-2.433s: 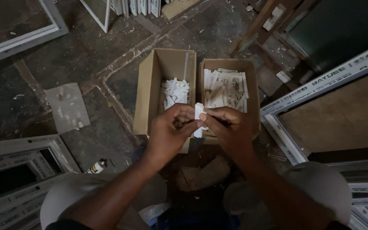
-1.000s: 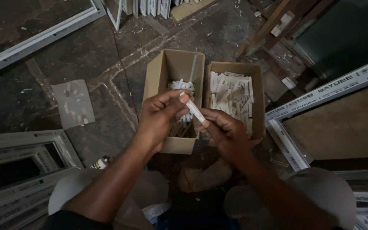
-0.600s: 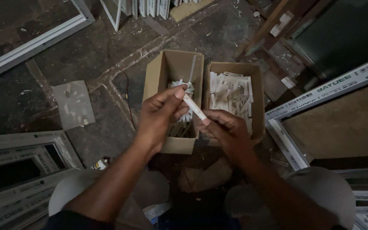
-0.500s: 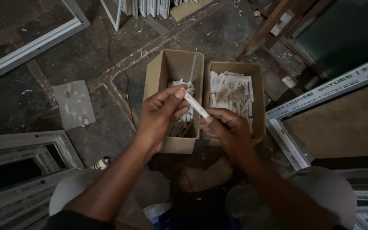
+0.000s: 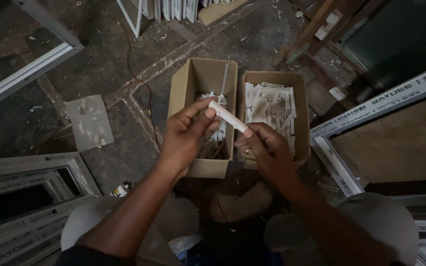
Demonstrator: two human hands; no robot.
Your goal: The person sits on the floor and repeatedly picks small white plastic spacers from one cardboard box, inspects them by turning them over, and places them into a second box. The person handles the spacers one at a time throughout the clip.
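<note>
Here the white strip point(image 5: 228, 116) slants upper-left to lower-right

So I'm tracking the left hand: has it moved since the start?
Yes. The left hand rose from the left box's near edge to over its middle.

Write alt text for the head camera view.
Two hands, left hand and right hand, hold a short white plastic strip by its ends above two open cardboard boxes of similar white pieces on a dusty workshop floor.
</note>
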